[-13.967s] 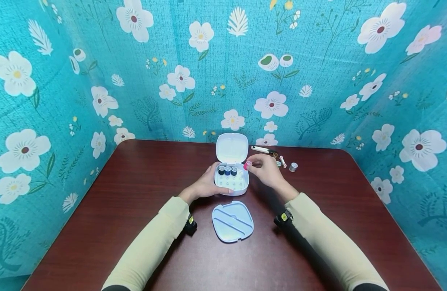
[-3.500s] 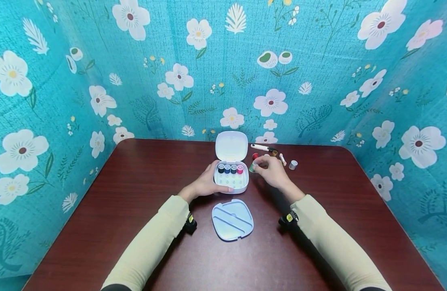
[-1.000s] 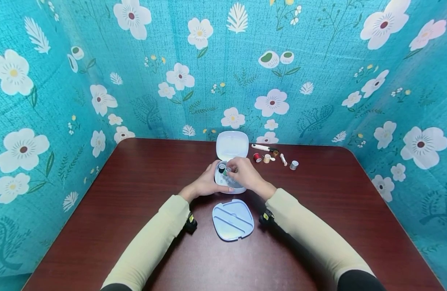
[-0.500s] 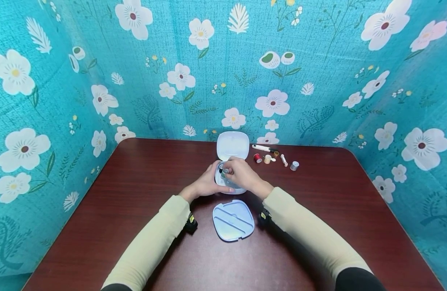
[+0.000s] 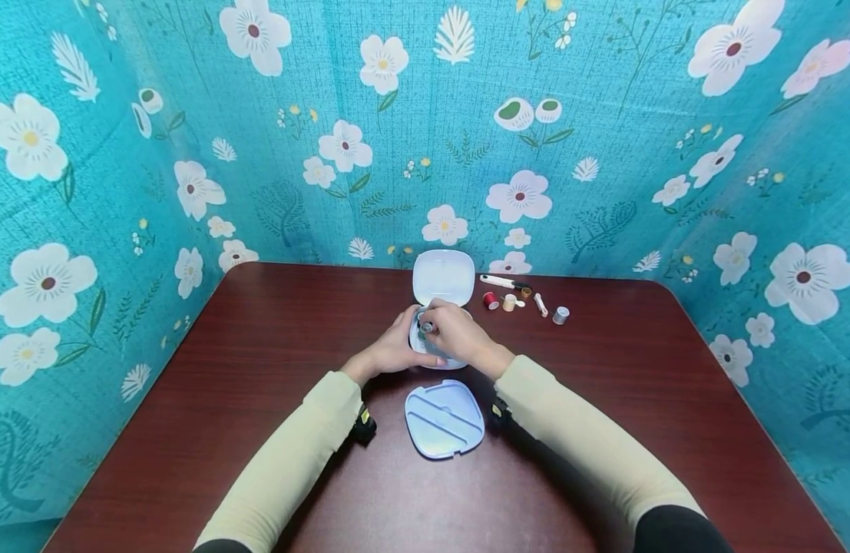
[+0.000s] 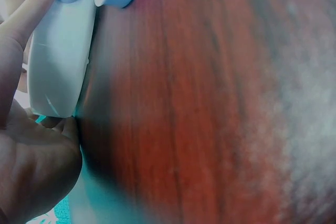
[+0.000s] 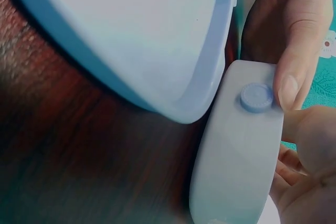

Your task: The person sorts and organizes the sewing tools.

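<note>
Small white hinged case (image 5: 431, 355), lid raised, mid-table; green thread spool (image 5: 425, 329) over its left compartments.

Between the hands sits a smooth, matt pale plastic case (image 5: 441, 280) (its loose tray (image 5: 444, 418) looks the same), on a glossy dark wood-grain surface (image 5: 259, 361) beyond which hangs woven floral cloth (image 5: 397, 130).

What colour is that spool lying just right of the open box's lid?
Red. The spool on the table shows best in the head view.
</note>
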Motion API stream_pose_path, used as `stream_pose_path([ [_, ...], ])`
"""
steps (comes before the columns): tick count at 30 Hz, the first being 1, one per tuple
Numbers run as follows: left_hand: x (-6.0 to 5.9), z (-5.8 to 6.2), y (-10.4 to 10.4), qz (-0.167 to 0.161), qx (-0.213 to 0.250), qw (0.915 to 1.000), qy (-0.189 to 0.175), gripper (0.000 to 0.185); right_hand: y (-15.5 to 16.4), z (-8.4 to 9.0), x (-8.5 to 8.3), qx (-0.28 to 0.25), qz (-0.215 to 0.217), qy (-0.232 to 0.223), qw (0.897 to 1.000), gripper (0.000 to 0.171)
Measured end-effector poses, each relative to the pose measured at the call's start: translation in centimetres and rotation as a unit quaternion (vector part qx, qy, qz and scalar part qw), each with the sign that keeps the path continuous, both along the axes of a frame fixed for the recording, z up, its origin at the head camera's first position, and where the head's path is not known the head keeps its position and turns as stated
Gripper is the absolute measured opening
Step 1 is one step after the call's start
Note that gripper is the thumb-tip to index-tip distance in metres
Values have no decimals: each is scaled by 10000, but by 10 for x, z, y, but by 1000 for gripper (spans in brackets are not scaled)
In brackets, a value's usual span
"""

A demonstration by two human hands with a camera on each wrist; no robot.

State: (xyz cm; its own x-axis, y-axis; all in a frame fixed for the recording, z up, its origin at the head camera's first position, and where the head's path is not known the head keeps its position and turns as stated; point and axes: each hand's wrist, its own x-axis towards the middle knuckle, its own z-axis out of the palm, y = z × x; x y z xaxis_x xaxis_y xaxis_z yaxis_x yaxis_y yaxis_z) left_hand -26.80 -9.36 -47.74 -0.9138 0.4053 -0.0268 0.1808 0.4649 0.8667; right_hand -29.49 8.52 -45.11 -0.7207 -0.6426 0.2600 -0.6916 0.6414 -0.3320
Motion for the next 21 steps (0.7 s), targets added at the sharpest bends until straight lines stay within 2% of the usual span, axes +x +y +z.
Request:
stream_pose_path([
  [11, 1, -1, 1, 17, -32, 10000, 1, 109, -3, -1, 2, 269, -71, 237, 9993, 19],
  [21, 0, -3, 0, 34, 39, 10000, -3, 107, 6, 6, 4, 37, 53, -267, 9996, 32],
])
